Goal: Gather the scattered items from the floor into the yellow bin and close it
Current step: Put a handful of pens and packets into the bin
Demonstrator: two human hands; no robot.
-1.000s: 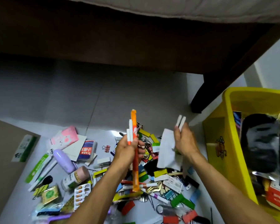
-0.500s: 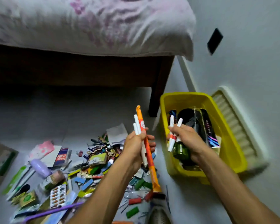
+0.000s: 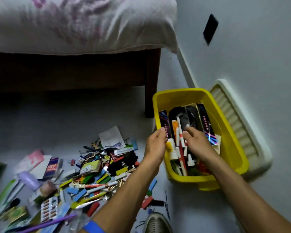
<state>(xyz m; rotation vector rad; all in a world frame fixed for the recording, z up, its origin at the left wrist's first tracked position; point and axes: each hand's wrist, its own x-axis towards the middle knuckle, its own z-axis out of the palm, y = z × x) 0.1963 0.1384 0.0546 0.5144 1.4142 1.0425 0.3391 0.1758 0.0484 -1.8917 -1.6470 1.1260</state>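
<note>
Yellow plastic marks the yellow bin (image 3: 232, 147), which is set at the right centre of the frame against the wall, already partly filled. Both hands are held over its near-left corner. The left hand (image 3: 155, 145) and the right hand (image 3: 197, 143) are seen with fingers loosely spread and nothing gripped; white and orange pens (image 3: 181, 140) are lying in the bin between them. Half a second ago those pens were clutched in both hands above the floor, so a handful has just been released. Much is judged left to do: a dense pile of scattered items (image 3: 91, 172) is spread over the floor in the lower left of the frame. A ribbed cream lid (image 3: 242, 125) is propped just beside the bin at the wall, so closing is not yet done.
</note>
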